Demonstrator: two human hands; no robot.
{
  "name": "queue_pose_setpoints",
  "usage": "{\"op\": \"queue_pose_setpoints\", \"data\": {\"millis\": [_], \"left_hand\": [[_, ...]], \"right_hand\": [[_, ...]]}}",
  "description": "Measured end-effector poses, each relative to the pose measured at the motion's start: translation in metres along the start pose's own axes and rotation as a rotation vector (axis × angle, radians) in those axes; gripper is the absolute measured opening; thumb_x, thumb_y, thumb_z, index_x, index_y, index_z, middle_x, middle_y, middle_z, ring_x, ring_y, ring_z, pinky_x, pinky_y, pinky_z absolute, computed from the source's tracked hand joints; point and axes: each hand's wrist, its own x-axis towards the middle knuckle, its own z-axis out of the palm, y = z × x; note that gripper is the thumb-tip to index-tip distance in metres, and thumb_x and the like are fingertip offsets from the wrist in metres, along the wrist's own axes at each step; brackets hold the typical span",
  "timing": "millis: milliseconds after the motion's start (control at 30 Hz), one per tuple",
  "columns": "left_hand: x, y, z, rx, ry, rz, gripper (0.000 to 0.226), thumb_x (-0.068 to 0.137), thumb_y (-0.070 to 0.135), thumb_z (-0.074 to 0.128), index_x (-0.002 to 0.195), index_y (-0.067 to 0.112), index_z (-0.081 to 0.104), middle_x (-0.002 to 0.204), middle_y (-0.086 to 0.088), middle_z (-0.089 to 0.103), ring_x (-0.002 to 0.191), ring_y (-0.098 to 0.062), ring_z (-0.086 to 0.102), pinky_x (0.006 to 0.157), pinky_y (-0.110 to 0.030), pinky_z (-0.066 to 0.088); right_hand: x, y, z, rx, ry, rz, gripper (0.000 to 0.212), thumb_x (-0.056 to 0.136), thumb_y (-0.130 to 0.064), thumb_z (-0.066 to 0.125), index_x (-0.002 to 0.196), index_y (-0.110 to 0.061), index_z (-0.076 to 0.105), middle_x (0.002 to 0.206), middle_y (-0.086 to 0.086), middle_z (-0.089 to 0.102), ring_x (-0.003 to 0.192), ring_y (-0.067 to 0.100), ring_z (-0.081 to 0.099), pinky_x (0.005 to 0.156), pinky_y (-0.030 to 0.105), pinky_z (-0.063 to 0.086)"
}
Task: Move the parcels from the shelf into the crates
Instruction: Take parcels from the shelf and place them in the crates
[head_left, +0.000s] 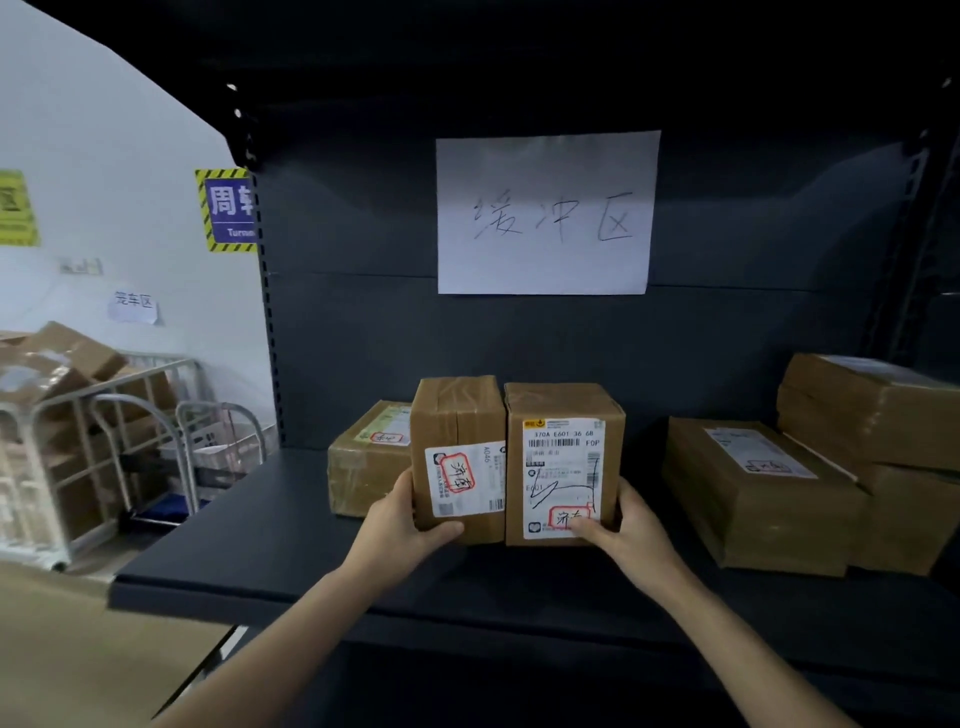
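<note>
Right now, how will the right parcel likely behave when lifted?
Likely stiff: the right parcel keeps square cardboard edges. Its glossy tape may slip. Upright, gripped low by the right hand, it might tip onto the left parcel.

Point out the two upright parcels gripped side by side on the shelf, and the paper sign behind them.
Left upright parcel (460, 467): head view, middle of its white label.
Right upright parcel (563, 465): head view, middle of its white label.
Paper sign (548, 213): head view, centre of the sheet.
</note>
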Motion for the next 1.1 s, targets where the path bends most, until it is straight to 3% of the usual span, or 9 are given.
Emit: {"op": "queue_pose_setpoints", "data": {"millis": [67,267,367,433,533,633,800,967,1100], "left_hand": [[-0.01,0.003,-0.012,0.01,0.041,0.015,0.058,0.076,0.025,0.075,0.125,0.02,0.044,0.111,0.014,0.059,0.103,-0.005,0.057,0.089,-0.021,0.047],[-0.045,0.0,-0.046,0.005,0.154,-0.008,0.052,0.077,0.03,0.073,0.121,0.023,0.046,0.104,0.02,0.058,0.094,0.002,0.057,0.083,-0.014,0.046],[-0.061,-0.005,-0.064,0.011,0.215,-0.031,0.044,0.078,0.028,0.072,0.115,0.025,0.048,0.1,0.022,0.058,0.089,0.005,0.057,0.076,-0.01,0.046],[-0.07,-0.009,-0.077,0.011,0.251,-0.053,0.042,0.078,0.027,0.072,0.112,0.026,0.048,0.101,0.019,0.06,0.092,0.001,0.059,0.082,-0.018,0.049],[-0.086,-0.017,-0.099,0.028,0.282,-0.088,0.041,0.078,0.027,0.072,0.111,0.028,0.048,0.103,0.016,0.061,0.098,-0.005,0.06,0.089,-0.026,0.051],[-0.103,-0.027,-0.126,0.061,0.33,-0.112,0.041,0.078,0.028,0.072,0.112,0.027,0.049,0.103,0.016,0.062,0.097,-0.003,0.06,0.087,-0.024,0.051],[-0.14,-0.051,-0.173,0.105,0.429,-0.152,0.044,0.077,0.03,0.073,0.113,0.026,0.049,0.099,0.025,0.057,0.096,0.0,0.058,0.081,-0.02,0.051],[-0.183,-0.078,-0.226,0.106,0.516,-0.215,0.048,0.075,0.033,0.073,0.115,0.027,0.047,0.104,0.017,0.061,0.097,-0.001,0.059,0.081,-0.018,0.052],[-0.221,-0.096,-0.274,0.118,0.576,-0.281,0.046,0.076,0.03,0.073,0.115,0.026,0.05,0.103,0.015,0.063,0.098,-0.003,0.061,0.084,-0.023,0.054]], "right_hand": [[-0.004,-0.007,0.006,0.01,-0.019,-0.042,0.048,0.081,-0.016,0.07,0.112,-0.04,0.043,0.115,-0.011,0.057,0.112,0.007,0.052,0.091,0.019,0.041],[-0.016,-0.034,0.032,0.077,-0.06,-0.135,0.039,0.08,-0.028,0.07,0.099,-0.051,0.044,0.114,-0.01,0.057,0.114,0.011,0.051,0.102,0.038,0.042],[-0.018,-0.048,0.046,0.105,-0.083,-0.178,0.037,0.07,-0.052,0.066,0.101,-0.049,0.048,0.114,-0.01,0.057,0.113,0.01,0.052,0.1,0.038,0.044],[-0.018,-0.054,0.059,0.126,-0.107,-0.2,0.048,0.062,-0.062,0.061,0.106,-0.047,0.05,0.115,-0.009,0.058,0.112,0.01,0.053,0.099,0.039,0.046],[-0.017,-0.065,0.082,0.165,-0.142,-0.217,0.053,0.064,-0.059,0.062,0.112,-0.039,0.054,0.115,-0.005,0.059,0.111,0.011,0.055,0.098,0.041,0.047],[-0.019,-0.079,0.111,0.195,-0.193,-0.245,0.045,0.07,-0.052,0.065,0.112,-0.038,0.055,0.117,-0.004,0.058,0.111,0.012,0.054,0.096,0.036,0.047],[-0.026,-0.111,0.17,0.28,-0.313,-0.285,0.033,0.084,-0.02,0.066,0.114,-0.028,0.054,0.112,-0.011,0.062,0.103,0.001,0.057,0.08,0.015,0.045],[-0.042,-0.156,0.232,0.317,-0.427,-0.367,0.027,0.084,-0.008,0.065,0.096,-0.031,0.059,0.092,-0.015,0.068,0.088,-0.011,0.062,0.068,0.007,0.047],[-0.058,-0.191,0.287,0.362,-0.515,-0.386,0.026,0.083,-0.007,0.065,0.093,-0.031,0.058,0.091,-0.015,0.067,0.085,-0.006,0.065,0.064,0.007,0.049]]}}
